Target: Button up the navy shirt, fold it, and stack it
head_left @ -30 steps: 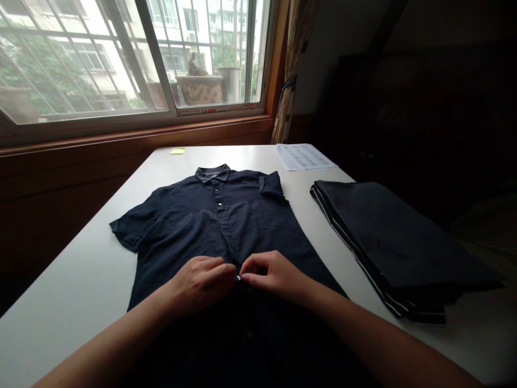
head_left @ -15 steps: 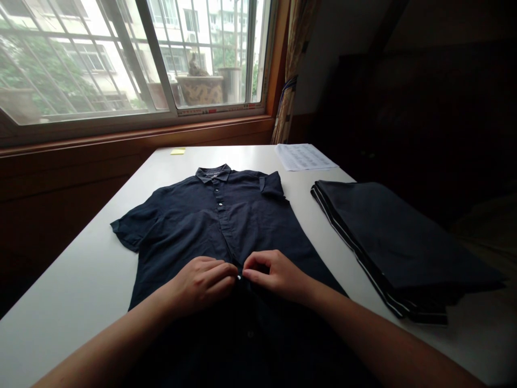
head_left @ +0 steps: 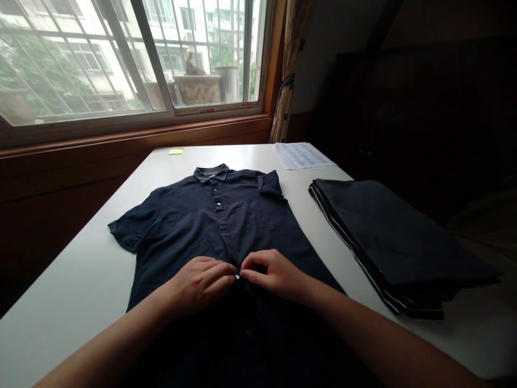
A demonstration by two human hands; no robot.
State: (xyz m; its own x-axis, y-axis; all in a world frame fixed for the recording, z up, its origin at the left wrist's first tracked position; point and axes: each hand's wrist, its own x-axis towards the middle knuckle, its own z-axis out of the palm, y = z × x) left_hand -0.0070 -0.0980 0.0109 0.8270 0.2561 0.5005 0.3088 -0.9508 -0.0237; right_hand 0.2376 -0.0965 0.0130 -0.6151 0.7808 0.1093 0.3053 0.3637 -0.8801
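Navy cloth makes up the shirt [head_left: 186, 221], which lies front up on the white table [head_left: 72, 280], its collar [head_left: 211, 172] toward the window [head_left: 202, 91] and its lower part toward the person. At the middle of the front opening, the left hand [head_left: 205, 283] grasps the shirt's edge between curled fingers, while the right hand [head_left: 270, 274] pinches at the cloth with thumb and forefinger; a pale button [head_left: 237, 276] shows between them. The step in hand seems to be work on that button, though the dark fabric hides whether it sits through its hole. What the next move calls for, I judge, is a steady left hold and a small, precise push or pull from the right.

Counted: one shirt, two short sleeves, one button between the hands, two buttons [head_left: 218, 203] plain to see below the collar, one stack of folded dark clothes [head_left: 383, 226] beside the shirt, one yellow note [head_left: 175, 151], and printed paper [head_left: 304, 156] at the far edge.
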